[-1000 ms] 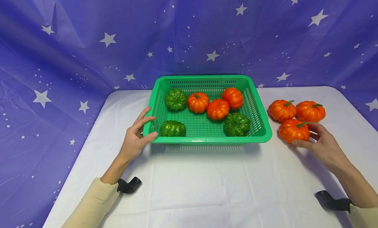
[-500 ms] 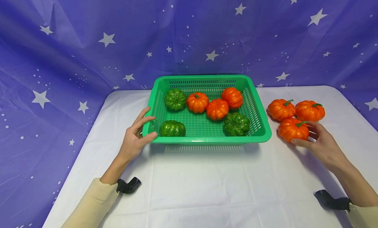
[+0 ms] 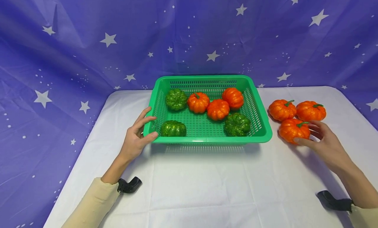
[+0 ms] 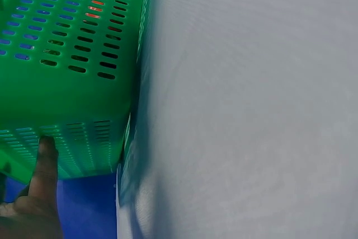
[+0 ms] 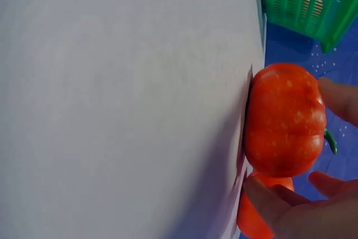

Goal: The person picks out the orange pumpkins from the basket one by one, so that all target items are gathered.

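A green plastic basket (image 3: 198, 139) holds several small pumpkins, some orange, such as the orange pumpkin (image 3: 218, 109), and some green, such as the green pumpkin (image 3: 176, 99). At its left end my left hand (image 3: 135, 141) holds the rim, thumb at the front corner, fingers over the side. The left wrist view shows one finger (image 4: 45, 166) against the basket's outer wall. To the right of the basket, my right hand (image 3: 326, 143) is spread around the nearest orange pumpkin (image 3: 293, 131), thumb in front, other fingers at its right side. In the right wrist view, its fingertips stand right at the pumpkin's edge.
Two more orange pumpkins, a left one (image 3: 281, 110) and a right one (image 3: 310, 111), sit close behind the nearest one. A white cloth (image 3: 203, 185) covers the table. Behind the basket hangs a purple star-patterned curtain (image 3: 189, 34).
My right hand has drawn back very slightly, its thumb now a little farther right on the pumpkin. The left hand, basket and pumpkins keep their places.
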Tool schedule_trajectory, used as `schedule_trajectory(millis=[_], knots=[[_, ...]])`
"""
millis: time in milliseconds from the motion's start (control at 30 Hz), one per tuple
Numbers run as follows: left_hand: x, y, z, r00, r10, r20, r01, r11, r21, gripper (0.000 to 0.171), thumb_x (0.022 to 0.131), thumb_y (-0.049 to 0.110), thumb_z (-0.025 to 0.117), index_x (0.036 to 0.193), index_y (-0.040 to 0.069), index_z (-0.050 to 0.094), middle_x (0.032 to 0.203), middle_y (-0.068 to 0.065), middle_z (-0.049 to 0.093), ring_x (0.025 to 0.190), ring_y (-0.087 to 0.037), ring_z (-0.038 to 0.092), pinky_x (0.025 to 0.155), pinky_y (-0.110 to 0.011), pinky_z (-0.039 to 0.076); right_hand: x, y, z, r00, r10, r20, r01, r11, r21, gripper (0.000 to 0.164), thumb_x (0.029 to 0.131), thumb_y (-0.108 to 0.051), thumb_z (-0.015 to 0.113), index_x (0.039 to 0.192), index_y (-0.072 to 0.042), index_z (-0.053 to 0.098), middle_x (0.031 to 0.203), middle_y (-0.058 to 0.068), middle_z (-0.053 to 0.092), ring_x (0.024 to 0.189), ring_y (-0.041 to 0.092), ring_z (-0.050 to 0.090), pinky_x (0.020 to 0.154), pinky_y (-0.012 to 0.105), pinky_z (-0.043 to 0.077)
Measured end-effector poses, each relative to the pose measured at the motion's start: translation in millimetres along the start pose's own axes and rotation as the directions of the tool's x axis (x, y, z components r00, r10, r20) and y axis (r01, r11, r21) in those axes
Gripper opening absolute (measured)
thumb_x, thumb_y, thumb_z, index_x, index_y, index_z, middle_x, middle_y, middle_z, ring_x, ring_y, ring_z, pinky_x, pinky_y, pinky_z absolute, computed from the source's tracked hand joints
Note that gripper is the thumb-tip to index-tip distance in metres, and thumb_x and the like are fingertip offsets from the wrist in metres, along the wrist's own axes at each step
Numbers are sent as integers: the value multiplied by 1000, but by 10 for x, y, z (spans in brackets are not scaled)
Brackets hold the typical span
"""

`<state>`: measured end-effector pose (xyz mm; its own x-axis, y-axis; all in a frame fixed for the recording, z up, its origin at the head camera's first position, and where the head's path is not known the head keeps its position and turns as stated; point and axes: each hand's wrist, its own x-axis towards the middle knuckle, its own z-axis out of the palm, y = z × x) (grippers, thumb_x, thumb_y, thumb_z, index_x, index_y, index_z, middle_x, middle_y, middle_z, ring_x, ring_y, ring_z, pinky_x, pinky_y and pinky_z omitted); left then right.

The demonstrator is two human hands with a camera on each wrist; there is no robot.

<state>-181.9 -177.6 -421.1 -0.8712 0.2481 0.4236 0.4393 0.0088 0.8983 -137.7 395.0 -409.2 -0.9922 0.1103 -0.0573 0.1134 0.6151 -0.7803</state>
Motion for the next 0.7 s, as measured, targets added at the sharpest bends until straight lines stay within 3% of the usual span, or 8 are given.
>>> schedule_trajectory(millis=[233, 400, 567, 700], knots=[[3, 0, 2, 1000, 3, -1, -3, 1000, -2, 47, 87, -11, 61, 132, -15, 50, 161, -8, 23, 147, -34, 18, 62, -16, 45, -56, -29, -69, 999, -7, -51, 7, 1000, 12, 89, 93, -25, 70, 158, -6, 12, 157, 25, 21, 142, 37, 24, 86, 1, 33], [-3, 3, -1, 1000, 0, 1, 0, 1000, -8, 46, 87, -11, 60, 131, -17, 49, 161, -8, 22, 147, -35, 19, 57, -17, 44, -122, -150, -101, 994, -56, -97, 60, 998, 35, 87, 93, -18, 70, 158, -4, 13, 162, 19, 15, 146, 23, 21, 97, 5, 30], [-1, 4, -1, 1000, -1, -1, 1, 1000, -5, 46, 87, -11, 60, 131, -16, 49, 161, -7, 23, 147, -35, 19, 55, -17, 43, -172, -357, -94, 980, -122, -160, 132, 990, 56, 82, 91, -9, 71, 157, -8, 23, 159, 6, 25, 143, 12, 25, 103, 8, 27], [0, 4, 2, 1000, -2, 0, 2, 1000, -1, 46, 87, -11, 61, 132, -16, 49, 161, -7, 23, 147, -34, 19, 56, -17, 43, -201, -543, -56, 965, -187, -182, 210, 971, 115, 74, 87, 4, 72, 150, -15, 37, 145, -1, 38, 131, 6, 37, 100, 9, 33]])
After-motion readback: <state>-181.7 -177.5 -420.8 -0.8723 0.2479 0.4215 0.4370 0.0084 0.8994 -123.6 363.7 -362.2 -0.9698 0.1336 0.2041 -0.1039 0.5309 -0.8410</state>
